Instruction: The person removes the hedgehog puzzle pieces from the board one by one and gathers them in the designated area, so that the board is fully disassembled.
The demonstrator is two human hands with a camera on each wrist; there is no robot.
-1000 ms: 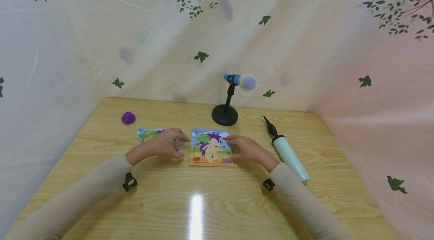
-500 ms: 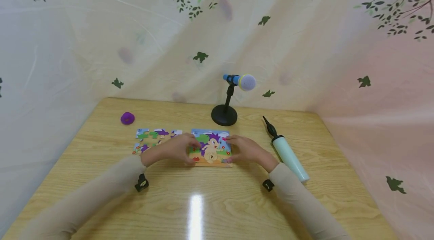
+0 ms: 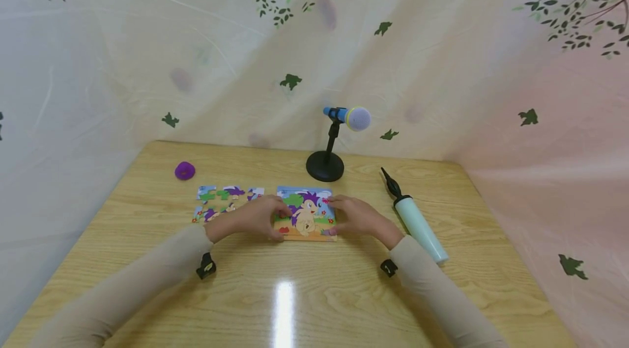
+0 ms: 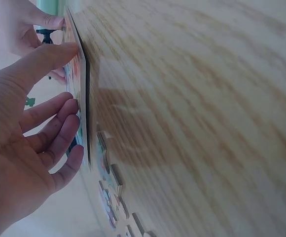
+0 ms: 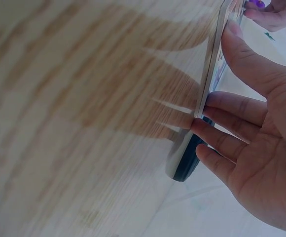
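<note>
A square picture board [image 3: 308,219] with a purple-haired hedgehog lies in the middle of the wooden table. My left hand [image 3: 257,216] rests at its left side, thumb and fingers spread apart along the edge. On the opposite side, my right hand [image 3: 357,216] touches the board's right edge in the same way. The left wrist view has the left thumb [image 4: 66,52] over the board's edge, with the other fingers lower along it. In the right wrist view the right fingertips [image 5: 202,123] meet the board's rim. Loose jigsaw pieces [image 3: 233,192] lie left of the board, partly hidden by the left hand.
A blue toy microphone [image 3: 360,118] stands on a black round-based stand [image 3: 325,166] behind the board. To the right lies a pale blue hand pump [image 3: 421,229] with a black nozzle. A purple round object [image 3: 184,171] sits at the back left, near the curtain.
My left hand has moved right from over the jigsaw pieces to the board's left edge, uncovering more pieces. The right hand has stayed at the right edge.
</note>
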